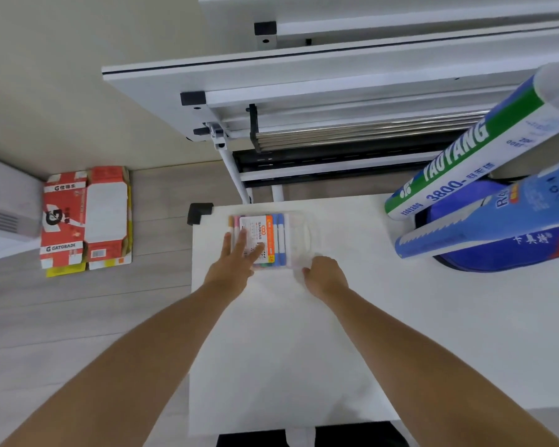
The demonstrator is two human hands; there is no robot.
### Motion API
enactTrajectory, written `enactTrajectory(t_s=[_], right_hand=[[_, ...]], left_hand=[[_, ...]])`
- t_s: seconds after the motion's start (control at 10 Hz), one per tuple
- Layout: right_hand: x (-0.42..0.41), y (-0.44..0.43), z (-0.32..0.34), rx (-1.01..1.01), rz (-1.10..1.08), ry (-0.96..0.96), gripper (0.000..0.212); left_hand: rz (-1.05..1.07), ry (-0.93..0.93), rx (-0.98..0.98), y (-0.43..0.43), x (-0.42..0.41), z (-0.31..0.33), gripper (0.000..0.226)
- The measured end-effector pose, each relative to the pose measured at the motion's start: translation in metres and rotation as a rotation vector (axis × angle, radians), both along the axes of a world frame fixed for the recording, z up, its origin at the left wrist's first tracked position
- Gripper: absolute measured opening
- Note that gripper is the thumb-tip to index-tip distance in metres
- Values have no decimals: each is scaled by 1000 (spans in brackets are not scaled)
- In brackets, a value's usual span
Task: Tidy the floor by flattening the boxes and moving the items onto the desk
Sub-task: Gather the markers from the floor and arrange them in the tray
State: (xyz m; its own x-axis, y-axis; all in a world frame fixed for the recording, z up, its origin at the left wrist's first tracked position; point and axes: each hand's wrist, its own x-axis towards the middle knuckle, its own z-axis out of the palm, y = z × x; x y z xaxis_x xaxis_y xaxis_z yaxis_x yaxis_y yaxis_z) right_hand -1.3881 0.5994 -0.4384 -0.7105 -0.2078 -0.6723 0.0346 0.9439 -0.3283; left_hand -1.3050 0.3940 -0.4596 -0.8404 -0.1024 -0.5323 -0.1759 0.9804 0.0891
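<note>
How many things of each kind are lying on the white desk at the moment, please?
Marker pack: 1
Tubes: 2 (green-and-blue tube, blue tube)
Blue bag: 1
Total: 4

Both forearms [162, 343] are bare up to the left hand [236, 262] and right hand [325, 275]; dark clothing [352, 437], partly cropped, shows at 6 o'clock.
</note>
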Motion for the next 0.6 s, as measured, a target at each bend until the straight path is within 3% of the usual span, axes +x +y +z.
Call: enactTrajectory(t_s=[0.2,0.4,0.6], right_hand=[[3,-31,-2,-92,-16,-62,39],[-2,3,17,-165,-8,-59,48],[-5,45,61,-195,39,-6,52]], left_hand=[[145,-1,7,-32,9,-3,70],[277,47,3,0,19,17,64],[485,152,234,58,36,64,64]])
